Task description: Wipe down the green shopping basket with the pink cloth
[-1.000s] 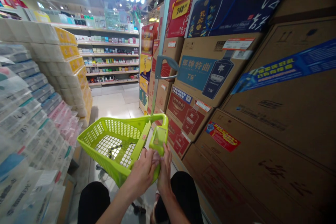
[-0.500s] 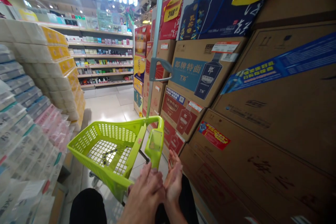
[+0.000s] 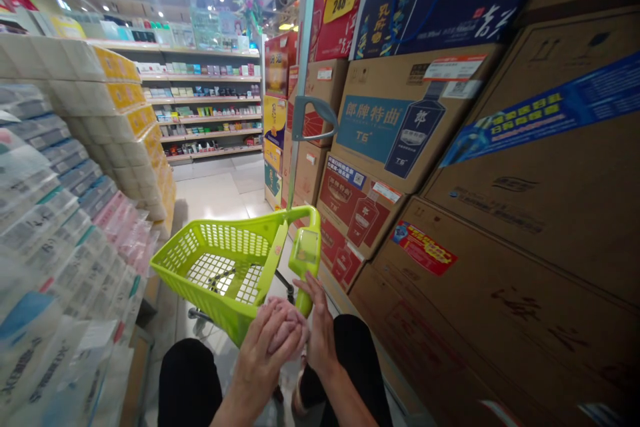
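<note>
A crumpled pink cloth (image 3: 289,328) is bunched under the curled fingers of my left hand (image 3: 263,347), just behind a lime-green shopping cart (image 3: 220,288). My right hand (image 3: 320,323) is upright on the cloth's other side, fingers stretched out and fingertips at the cart's handle (image 3: 306,253); whether its palm touches the cloth is hidden. Nothing shows in the cart's slotted basket. A thin metal pole with a grey grip (image 3: 316,119) rises beside the handle.
Stacked cartons (image 3: 370,120) wall in the right side. Bagged goods (image 3: 65,240) and piled white-and-yellow packs (image 3: 120,107) line the left. A tiled aisle (image 3: 215,190) leads to stocked shelves (image 3: 213,100). My black-clad knees (image 3: 190,373) flank the hands.
The pink cloth now shows clearly in my left hand. My right hand has moved left and up to the cart handle. The whole view has shifted slightly, with the cart lying farther right.
</note>
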The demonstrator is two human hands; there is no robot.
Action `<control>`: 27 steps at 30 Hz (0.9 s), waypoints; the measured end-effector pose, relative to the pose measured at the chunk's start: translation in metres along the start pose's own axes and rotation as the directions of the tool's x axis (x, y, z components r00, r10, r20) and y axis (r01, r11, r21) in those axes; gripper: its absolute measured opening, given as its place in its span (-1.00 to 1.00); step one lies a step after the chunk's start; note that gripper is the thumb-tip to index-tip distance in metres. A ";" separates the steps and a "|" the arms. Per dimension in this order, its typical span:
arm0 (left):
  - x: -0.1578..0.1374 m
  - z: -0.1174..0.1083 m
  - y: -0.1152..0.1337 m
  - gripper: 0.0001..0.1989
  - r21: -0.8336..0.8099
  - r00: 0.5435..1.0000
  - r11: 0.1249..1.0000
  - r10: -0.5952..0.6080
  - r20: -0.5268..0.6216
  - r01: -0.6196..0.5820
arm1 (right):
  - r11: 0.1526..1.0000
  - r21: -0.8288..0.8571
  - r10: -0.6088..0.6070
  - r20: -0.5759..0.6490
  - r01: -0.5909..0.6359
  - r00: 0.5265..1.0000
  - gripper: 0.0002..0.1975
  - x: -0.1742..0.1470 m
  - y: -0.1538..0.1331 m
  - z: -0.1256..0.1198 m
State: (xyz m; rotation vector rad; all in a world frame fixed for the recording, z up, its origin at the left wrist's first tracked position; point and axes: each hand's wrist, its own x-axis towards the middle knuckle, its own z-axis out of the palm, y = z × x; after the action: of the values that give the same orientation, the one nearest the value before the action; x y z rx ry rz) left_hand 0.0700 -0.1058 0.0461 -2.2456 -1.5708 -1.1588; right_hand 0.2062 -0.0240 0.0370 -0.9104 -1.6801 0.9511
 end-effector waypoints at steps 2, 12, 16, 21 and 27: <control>-0.009 -0.003 -0.024 -0.48 -0.005 0.991 0.992 -0.127 -0.032 0.127 | 0.989 -0.112 -0.088 0.080 0.096 0.993 -0.49 0.007 0.001 -0.011; -0.017 0.017 -0.020 -0.43 -0.072 0.936 0.940 -0.339 -0.089 0.334 | 0.804 -0.508 -0.279 0.138 0.310 0.950 -0.56 0.006 -0.043 0.014; -0.024 0.017 -0.045 -0.46 -0.063 0.891 0.891 -0.453 -0.037 0.450 | 0.782 -0.527 -0.319 0.118 0.332 0.940 -0.53 0.010 -0.029 0.005; -0.022 0.032 -0.053 -0.51 -0.030 0.848 0.851 -0.525 -0.073 0.524 | 0.738 -0.591 -0.326 0.110 0.325 0.939 -0.65 0.019 -0.016 0.002; -0.020 0.047 -0.064 -0.49 -0.029 0.926 0.926 -0.376 -0.020 0.376 | 0.603 -0.689 -0.310 0.261 0.401 0.914 -0.63 0.018 -0.009 0.018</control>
State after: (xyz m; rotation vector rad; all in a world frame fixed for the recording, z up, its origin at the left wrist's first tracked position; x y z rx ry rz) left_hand 0.0360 -0.0676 -0.0175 -1.9840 -2.0503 -1.2940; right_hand 0.1831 -0.0153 0.0475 -0.9629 -2.2952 -0.0019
